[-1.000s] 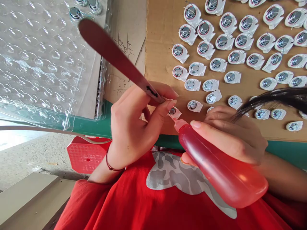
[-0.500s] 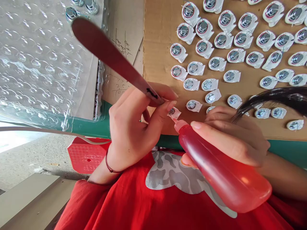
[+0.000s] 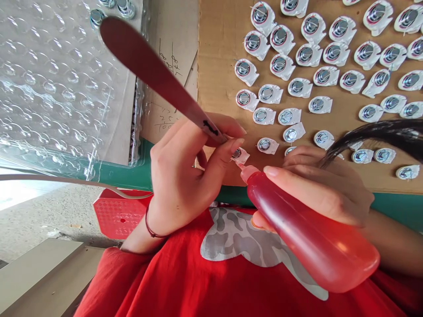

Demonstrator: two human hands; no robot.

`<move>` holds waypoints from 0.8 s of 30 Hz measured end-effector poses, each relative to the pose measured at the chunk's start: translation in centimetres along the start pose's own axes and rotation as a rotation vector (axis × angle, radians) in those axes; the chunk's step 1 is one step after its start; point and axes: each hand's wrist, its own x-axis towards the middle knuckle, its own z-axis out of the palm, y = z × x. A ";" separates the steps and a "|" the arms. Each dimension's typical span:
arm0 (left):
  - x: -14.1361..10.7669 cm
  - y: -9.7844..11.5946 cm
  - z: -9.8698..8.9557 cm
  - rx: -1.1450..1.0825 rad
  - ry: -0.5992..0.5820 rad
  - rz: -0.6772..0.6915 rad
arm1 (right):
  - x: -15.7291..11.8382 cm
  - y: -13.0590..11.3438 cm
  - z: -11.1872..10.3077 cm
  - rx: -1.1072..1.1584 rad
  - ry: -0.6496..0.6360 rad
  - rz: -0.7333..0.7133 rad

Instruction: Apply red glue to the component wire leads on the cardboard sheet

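Observation:
My left hand (image 3: 185, 176) is closed around a long, flat reddish tool (image 3: 148, 75) with a broad rounded end and a small black mark. The tool slants up to the left, and its working tip is hidden by my fingers. In my right hand (image 3: 324, 189) is a red squeeze bottle (image 3: 307, 237), held tilted. Its narrow nozzle points up-left at a small round silver part with a white tab (image 3: 243, 156), right beside my left fingertips. Whether the nozzle touches the part is too small to tell.
Many similar silver-and-white parts (image 3: 267, 145) lie in loose rows on a brown cardboard sheet (image 3: 218, 66). A clear blister tray (image 3: 56, 88) lies at left, with several metal pieces at its top. Below stands a red stool (image 3: 115, 215). Dark hair (image 3: 380, 132) hangs at right.
The bottle has shifted very slightly down and right at its base. The tool's broad end has risen slightly. Both hands stay almost in place.

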 end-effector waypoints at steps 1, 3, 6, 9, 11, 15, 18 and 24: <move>0.0 0.0 0.0 -0.005 0.005 0.014 | 0.0 0.0 0.0 0.005 -0.005 0.001; 0.0 -0.1 0.0 0.008 0.014 0.021 | 0.0 -0.1 -0.1 0.013 -0.033 0.004; 0.0 -0.1 0.0 0.030 0.000 0.019 | 0.0 -0.3 -0.4 -0.001 -0.056 0.024; 0.0 0.0 0.0 0.020 0.014 0.010 | 0.0 -0.3 -0.4 0.039 -0.032 0.041; 0.0 -0.1 0.1 0.013 0.026 0.019 | 0.0 -0.2 -0.5 0.051 -0.048 0.046; 0.0 -0.1 0.1 0.012 0.016 0.012 | 0.1 -0.4 -0.8 0.020 -0.097 0.092; 0.0 -0.1 0.0 0.025 0.003 0.025 | 0.2 -0.6 -1.0 0.064 -0.150 0.137; 0.0 0.1 -0.1 0.040 -0.007 -0.003 | 0.1 -0.3 -0.9 0.084 -0.140 0.115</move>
